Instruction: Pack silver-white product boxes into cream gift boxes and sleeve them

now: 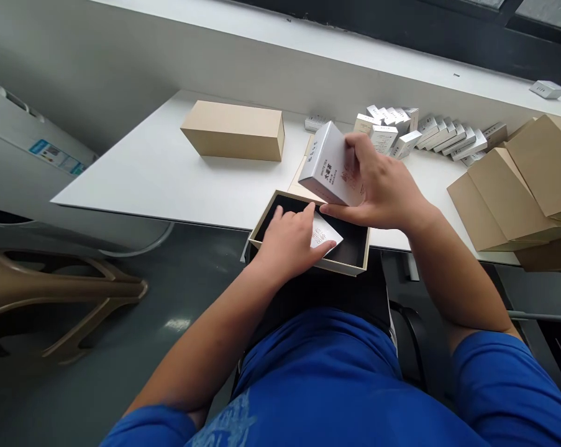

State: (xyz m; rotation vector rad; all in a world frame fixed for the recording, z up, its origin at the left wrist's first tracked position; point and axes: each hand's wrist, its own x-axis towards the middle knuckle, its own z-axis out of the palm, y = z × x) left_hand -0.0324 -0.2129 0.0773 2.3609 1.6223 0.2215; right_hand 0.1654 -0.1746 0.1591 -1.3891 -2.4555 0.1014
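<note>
My right hand [386,183] is closed around a white tea box [331,166], printed with dark and red lettering, and holds it tilted above the back edge of an open box [361,264]. This open box has a black inside and pale rims and sits at the table's front edge. Down inside it, my left hand [289,241] has its thumb and fingers around a smaller-looking white printed box [323,232], mostly hidden by the hand. Behind the open box lies a pale flap or lid [301,164], partly covered by the tea box.
A closed brown carton [236,130] stands left on the white table [145,161]. Several small white boxes [441,133] lie in rows at the back right, another box [315,123] by the wall. Brown cartons [517,186] are piled right. One white box [547,89] rests on the ledge.
</note>
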